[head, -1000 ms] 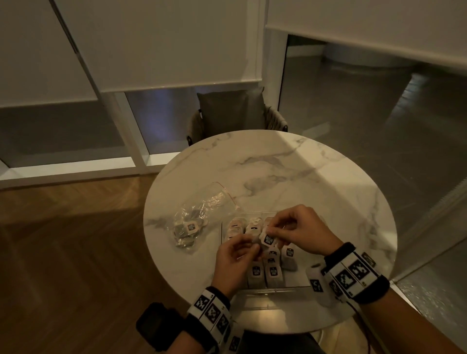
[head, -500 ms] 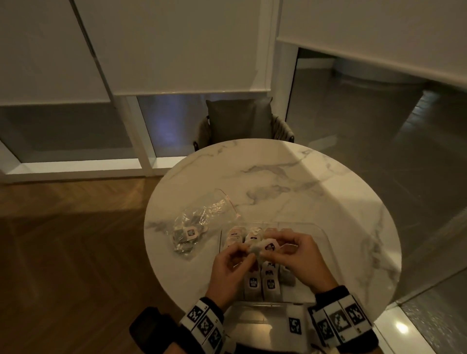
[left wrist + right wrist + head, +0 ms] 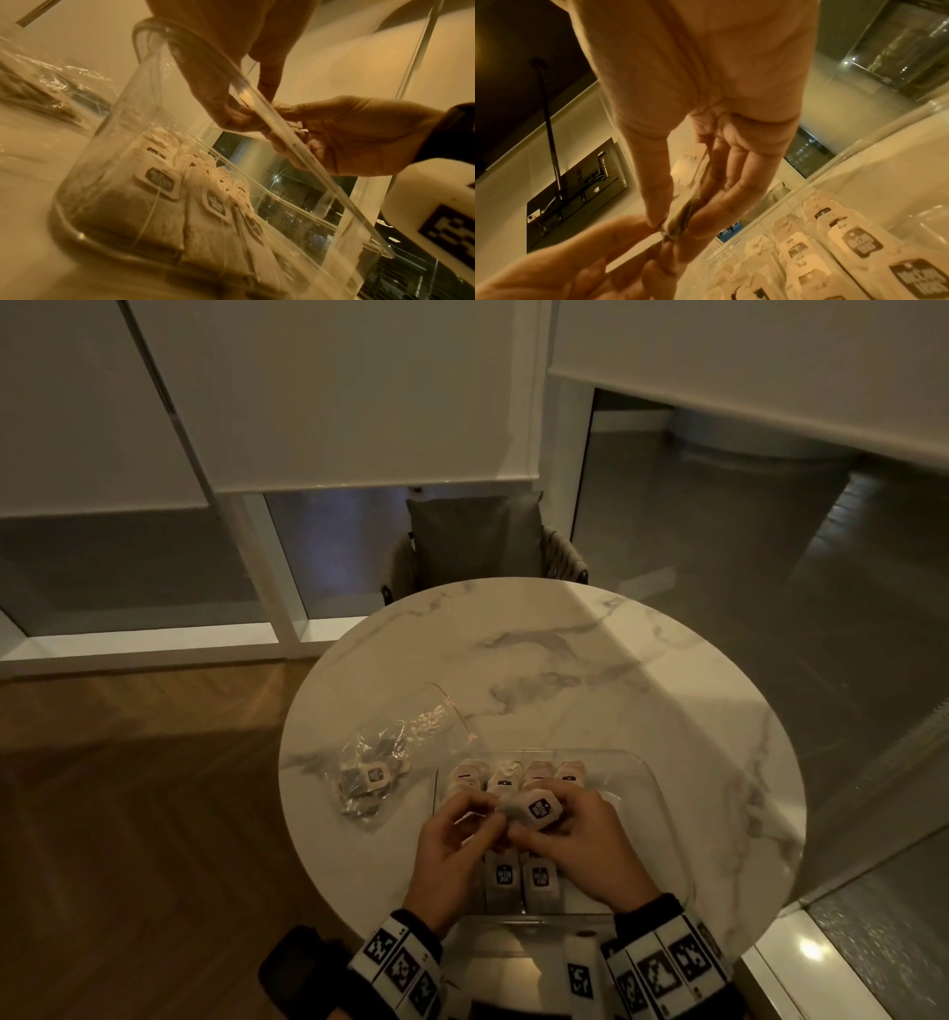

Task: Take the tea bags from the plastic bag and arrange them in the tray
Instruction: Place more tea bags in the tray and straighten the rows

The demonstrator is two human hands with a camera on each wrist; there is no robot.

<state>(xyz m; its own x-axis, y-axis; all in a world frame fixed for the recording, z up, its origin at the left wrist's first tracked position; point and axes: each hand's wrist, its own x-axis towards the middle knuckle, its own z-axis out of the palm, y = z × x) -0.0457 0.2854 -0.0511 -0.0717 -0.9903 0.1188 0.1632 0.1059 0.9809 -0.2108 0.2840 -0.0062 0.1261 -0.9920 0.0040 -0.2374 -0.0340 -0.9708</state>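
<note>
Floor, herringbone wood, at far left; round marble table takes the middle of the head view

Bag, clear plastic, lies crumpled on the table's left part, just left of the tray and apart from it; a few tea bags show inside it, one label face up; mouth of the bag points away from the person

Tray, clear with low walls, sits on the near part of the table; rows of tea bags lie in its left half, labels up, strings visible in the left wrist view; right part of the tray bare

Left hand over the tray's left side; fingers curled, tips pinching the left end of one tea bag held above the rows; wrist band with black-and-white markers

Right hand just beside it, thumb and fingers narrow, pinching the same tea bag from the right; right wrist view shows the pinch edge-on, bag flat between thumb and fingers; the two hands' fingertips touch or nearly touch, cannot tell which

Held bag's label faces up, clear of the rows below

Chair with grey cushion beyond the table; blinds and glass behind; grey floor at right
</note>
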